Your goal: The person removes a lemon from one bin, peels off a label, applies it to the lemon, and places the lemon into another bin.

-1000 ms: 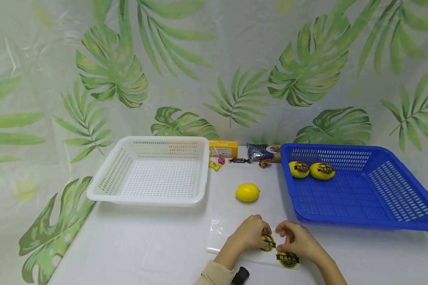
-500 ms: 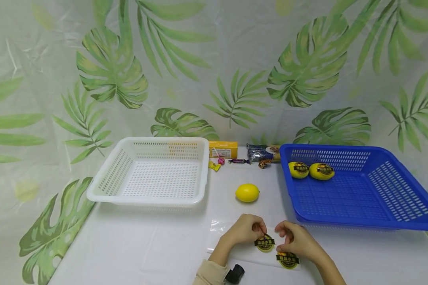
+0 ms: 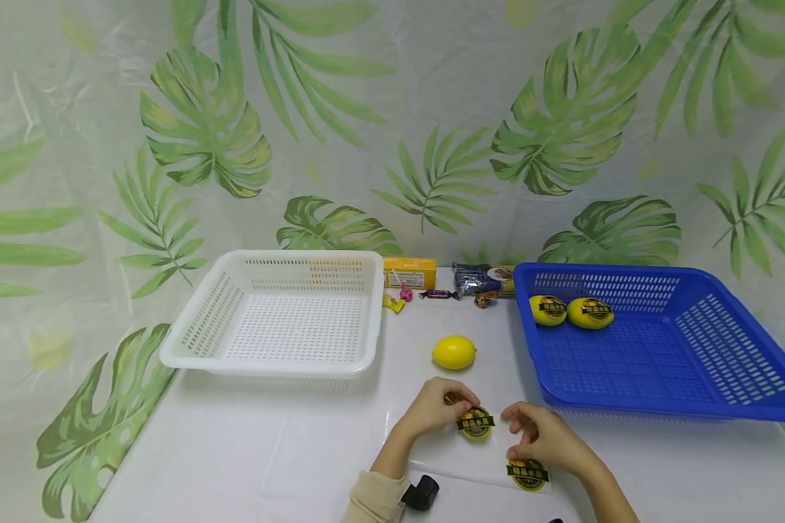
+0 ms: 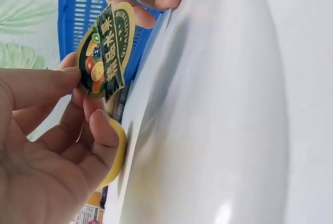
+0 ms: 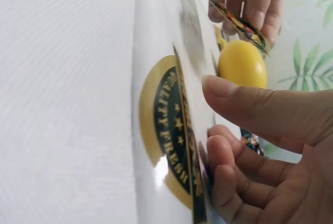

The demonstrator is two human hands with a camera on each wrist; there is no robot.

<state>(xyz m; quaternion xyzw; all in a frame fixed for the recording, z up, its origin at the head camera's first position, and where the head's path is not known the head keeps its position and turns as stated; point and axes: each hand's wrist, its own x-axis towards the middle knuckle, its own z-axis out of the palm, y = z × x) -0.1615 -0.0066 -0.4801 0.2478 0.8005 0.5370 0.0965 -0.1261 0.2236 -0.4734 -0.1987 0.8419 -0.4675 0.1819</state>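
Note:
Between thumb and fingers, my left hand (image 3: 433, 407) pinches a round fruit sticker (image 3: 475, 423) by its edge. In the left wrist view this sticker (image 4: 106, 52) is lifted, with a dark banner across its printed fruit. My right hand (image 3: 546, 439) hovers low at the clear backing sheet (image 3: 445, 461), thumb and fingers apart and loosely bent, with nothing seen between them. Just below its thumb, a second sticker (image 3: 528, 476) lies on the sheet; the right wrist view shows that sticker (image 5: 169, 125) close up. A plain lemon (image 3: 454, 352) rests on the table beyond both hands.
A blue basket (image 3: 628, 403) on the right holds two lemons (image 3: 570, 313) bearing stickers. On the left is a white basket (image 3: 275, 367). Along the back stand a yellow box (image 3: 410, 274), a dark packet (image 3: 474, 279) and several wrapped candies (image 3: 439, 295).
My left hand has drawn a sticker up and to the left, away from the other one, toward the lemon. The right hand has barely moved.

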